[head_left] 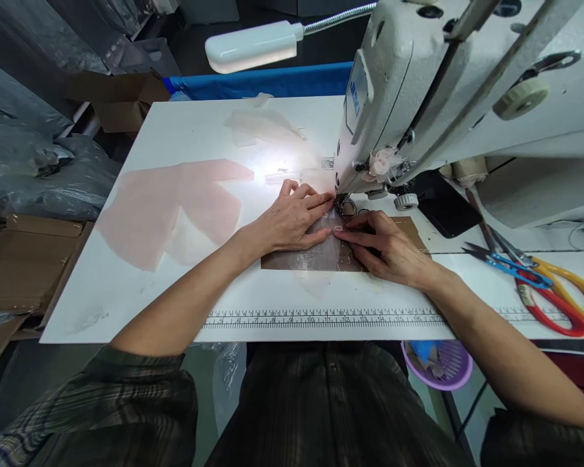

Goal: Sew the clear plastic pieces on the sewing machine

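Observation:
My left hand [294, 217] lies flat with fingers stretched on a thin sheer fabric piece [316, 256], just left of the presser foot [345, 207] of a white sewing machine [418, 84]. My right hand [387, 246] rests on the other side, its fingers pressed flat on the same fabric, fingertips close to the left hand's. The fabric covers a brown metal plate [277, 261] set into the white table [126, 305]. The needle itself is mostly hidden by the machine head.
Pale pink fabric pieces [165, 211] lie at the left of the table. Scissors with red, yellow and blue handles [545, 285] sit at the right. A lamp [253, 45] shines from above. A ruler strip [321, 319] runs along the front edge; a purple basket [442, 366] hangs below.

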Demonstrator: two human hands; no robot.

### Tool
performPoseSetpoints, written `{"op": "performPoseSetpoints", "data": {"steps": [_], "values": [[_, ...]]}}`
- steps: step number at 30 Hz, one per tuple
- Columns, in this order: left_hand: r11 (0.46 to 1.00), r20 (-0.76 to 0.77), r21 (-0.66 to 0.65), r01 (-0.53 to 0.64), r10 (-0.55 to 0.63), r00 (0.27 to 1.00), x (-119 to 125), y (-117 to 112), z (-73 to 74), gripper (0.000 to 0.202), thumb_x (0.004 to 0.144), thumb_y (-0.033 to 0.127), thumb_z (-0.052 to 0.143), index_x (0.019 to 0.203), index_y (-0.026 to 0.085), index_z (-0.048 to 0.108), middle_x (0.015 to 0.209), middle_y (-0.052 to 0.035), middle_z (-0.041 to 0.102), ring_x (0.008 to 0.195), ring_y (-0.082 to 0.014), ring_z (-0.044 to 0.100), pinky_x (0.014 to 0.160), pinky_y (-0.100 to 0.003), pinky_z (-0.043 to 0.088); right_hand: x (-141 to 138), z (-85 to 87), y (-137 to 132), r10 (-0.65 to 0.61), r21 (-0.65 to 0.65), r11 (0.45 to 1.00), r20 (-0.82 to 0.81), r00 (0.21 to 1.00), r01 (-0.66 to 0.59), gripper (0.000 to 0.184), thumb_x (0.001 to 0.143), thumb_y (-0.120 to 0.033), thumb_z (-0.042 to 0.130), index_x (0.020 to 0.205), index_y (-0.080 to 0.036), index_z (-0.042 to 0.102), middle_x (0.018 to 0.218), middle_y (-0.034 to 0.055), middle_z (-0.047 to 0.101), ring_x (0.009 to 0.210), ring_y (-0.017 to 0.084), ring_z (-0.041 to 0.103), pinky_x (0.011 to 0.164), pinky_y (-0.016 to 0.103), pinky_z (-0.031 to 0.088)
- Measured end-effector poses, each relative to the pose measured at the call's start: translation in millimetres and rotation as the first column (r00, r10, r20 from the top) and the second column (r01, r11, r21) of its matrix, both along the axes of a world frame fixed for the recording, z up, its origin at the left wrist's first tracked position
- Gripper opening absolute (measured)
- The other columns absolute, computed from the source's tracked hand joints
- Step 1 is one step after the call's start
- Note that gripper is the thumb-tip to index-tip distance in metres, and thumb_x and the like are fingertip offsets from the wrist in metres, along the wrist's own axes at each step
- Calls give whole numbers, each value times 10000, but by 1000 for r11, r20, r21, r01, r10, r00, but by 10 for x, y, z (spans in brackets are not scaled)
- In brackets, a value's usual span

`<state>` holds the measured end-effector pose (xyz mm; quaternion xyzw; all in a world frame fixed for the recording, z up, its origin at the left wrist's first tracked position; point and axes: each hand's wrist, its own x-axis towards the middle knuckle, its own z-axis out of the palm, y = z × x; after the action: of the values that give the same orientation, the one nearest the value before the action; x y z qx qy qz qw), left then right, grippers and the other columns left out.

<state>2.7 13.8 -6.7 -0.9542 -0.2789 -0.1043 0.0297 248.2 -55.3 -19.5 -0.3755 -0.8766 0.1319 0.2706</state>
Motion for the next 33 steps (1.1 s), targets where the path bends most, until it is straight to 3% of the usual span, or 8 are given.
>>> {"op": "performPoseSetpoints", "data": {"steps": [6,9,13,16,24,33], "values": [[997,38,72,-20,17,999,17,-64,-27,484,1023,427,442,1364,110,574,1409,-181,605,1154,-334,563,954,-520,380,-5,10,6,7,-26,1000,-22,1000,-7,357,956,-184,524,1238,-228,737,1147,135,629,1110,260,590,987,494,531],[985,110,170,1,-20,994,30,-83,-56,451,1009,407,486,1275,66,611,1320,-212,643,1109,-325,592,923,-494,426,-5,9,7,1,-26,1000,-29,1000,-2,366,953,-181,524,1251,-228,732,1147,137,628,1110,262,588,980,491,534],[941,176,279,193,-247,953,40,-72,-117,239,1019,265,497,975,126,686,1008,-94,750,854,-195,652,790,-355,502,-5,3,8,10,-26,1000,-41,999,-11,373,945,-181,537,1255,-251,732,1153,131,621,1132,267,583,1004,495,522],[930,233,281,236,-305,923,32,-70,-128,206,1008,238,531,920,152,697,902,-45,757,765,-156,669,714,-302,530,-7,-2,8,6,-17,1000,-41,999,-7,371,944,-180,539,1250,-264,732,1145,122,623,1129,269,583,1004,506,521],[937,234,187,296,-335,913,-58,-86,-2,268,920,375,631,958,136,748,1042,-97,761,811,-207,713,718,-351,578,-16,-11,-12,-17,3,1000,-17,1000,17,366,971,-217,531,1299,-200,694,1162,149,610,1131,276,569,1006,508,525],[967,137,161,198,-221,966,-49,-79,4,335,942,414,601,1084,149,746,1145,-99,743,858,-217,697,768,-371,556,-29,-21,-32,-32,8,999,-18,999,32,403,968,-206,533,1350,-231,658,1173,144,623,1142,283,563,1012,524,514]]}}
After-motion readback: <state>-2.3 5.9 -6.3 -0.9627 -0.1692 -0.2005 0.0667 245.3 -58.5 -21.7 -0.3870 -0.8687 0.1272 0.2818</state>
